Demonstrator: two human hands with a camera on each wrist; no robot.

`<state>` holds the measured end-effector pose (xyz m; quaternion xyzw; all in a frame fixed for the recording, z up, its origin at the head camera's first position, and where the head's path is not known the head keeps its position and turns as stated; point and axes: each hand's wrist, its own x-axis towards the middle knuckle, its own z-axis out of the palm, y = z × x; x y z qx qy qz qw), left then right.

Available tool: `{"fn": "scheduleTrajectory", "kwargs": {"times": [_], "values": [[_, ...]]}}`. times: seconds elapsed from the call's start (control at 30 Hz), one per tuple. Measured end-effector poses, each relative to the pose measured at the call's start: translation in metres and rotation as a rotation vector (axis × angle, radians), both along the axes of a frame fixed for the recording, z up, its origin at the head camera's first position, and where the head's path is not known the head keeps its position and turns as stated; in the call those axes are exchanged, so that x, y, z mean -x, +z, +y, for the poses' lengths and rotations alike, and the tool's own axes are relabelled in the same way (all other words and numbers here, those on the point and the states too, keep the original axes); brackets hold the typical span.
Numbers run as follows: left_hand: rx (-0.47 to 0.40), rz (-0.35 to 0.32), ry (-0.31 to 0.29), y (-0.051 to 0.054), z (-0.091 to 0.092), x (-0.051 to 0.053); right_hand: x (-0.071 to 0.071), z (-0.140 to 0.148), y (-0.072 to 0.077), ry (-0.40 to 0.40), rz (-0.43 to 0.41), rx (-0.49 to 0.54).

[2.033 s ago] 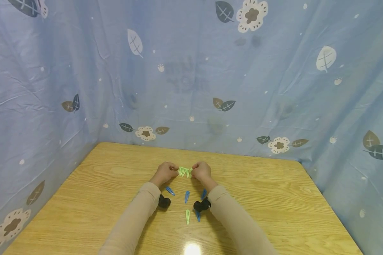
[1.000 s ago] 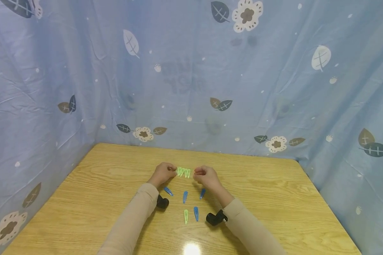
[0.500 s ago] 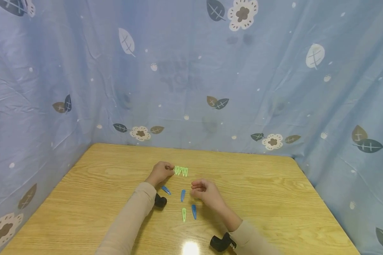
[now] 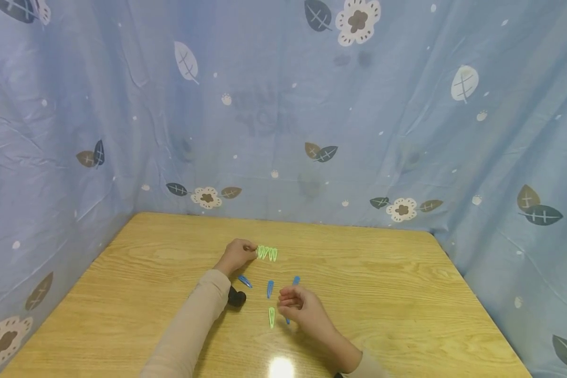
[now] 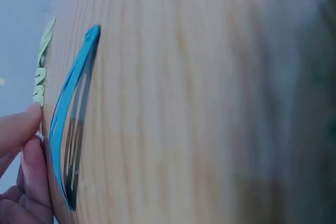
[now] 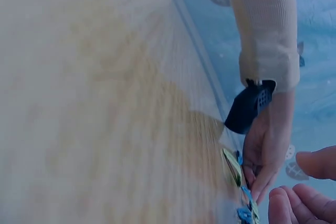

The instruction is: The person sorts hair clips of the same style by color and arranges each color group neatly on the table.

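Observation:
Several green hair clips (image 4: 266, 253) lie in an overlapping row towards the back of the table. My left hand (image 4: 236, 255) is at the row's left end, its thumb and forefinger pinching the end clip; the left wrist view shows those fingertips against the green clips (image 5: 40, 80). My right hand (image 4: 309, 314) holds nothing, fingers loosely bent and thumb apart, and partly covers a blue clip (image 4: 287, 321). Left of it lies a single green clip (image 4: 271, 317). In the right wrist view, the thumb and fingers of this hand (image 6: 310, 198) stand apart.
Other blue clips lie on the wooden table (image 4: 382, 283): one beside my left wrist (image 4: 245, 281), one in the middle (image 4: 270, 289), one just behind my right fingers (image 4: 296, 280). A black device (image 4: 237, 298) is on the left wrist. Patterned blue cloth (image 4: 274, 131) hangs behind.
My right hand has let go of the green row's right end and moved back towards me, over the nearer blue clip. My left hand has stayed at the row's left end.

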<state>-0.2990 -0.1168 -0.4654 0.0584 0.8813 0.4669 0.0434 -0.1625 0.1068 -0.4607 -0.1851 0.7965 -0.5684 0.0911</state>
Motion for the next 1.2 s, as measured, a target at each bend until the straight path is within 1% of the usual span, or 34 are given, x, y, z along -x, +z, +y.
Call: {"fn": "scheduleTrajectory", "kwargs": {"times": [0.1,0.2,0.37,0.5,0.7,1.03,1.2], "values": [[0.001,0.0,0.001,0.0,0.0,0.001,-0.005,-0.003,0.0,-0.008,0.023,-0.033],[0.003,-0.007,0.006,0.0,0.001,0.001,-0.008,-0.007,0.0,-0.034,0.061,-0.087],[0.01,-0.002,0.005,0.001,0.001,0.001,-0.01,-0.014,0.002,-0.056,0.121,-0.164],[0.015,0.004,0.009,0.001,0.001,0.001,-0.011,-0.019,0.003,-0.068,0.143,-0.215],[0.013,-0.011,0.011,0.001,0.001,0.001,-0.011,-0.026,0.003,-0.091,0.188,-0.29],[0.008,0.008,0.009,0.0,0.001,0.0,-0.011,-0.039,0.003,-0.092,0.251,-0.425],[-0.001,0.013,0.006,0.004,0.001,-0.002,-0.01,-0.042,0.003,-0.078,0.254,-0.441]]}}
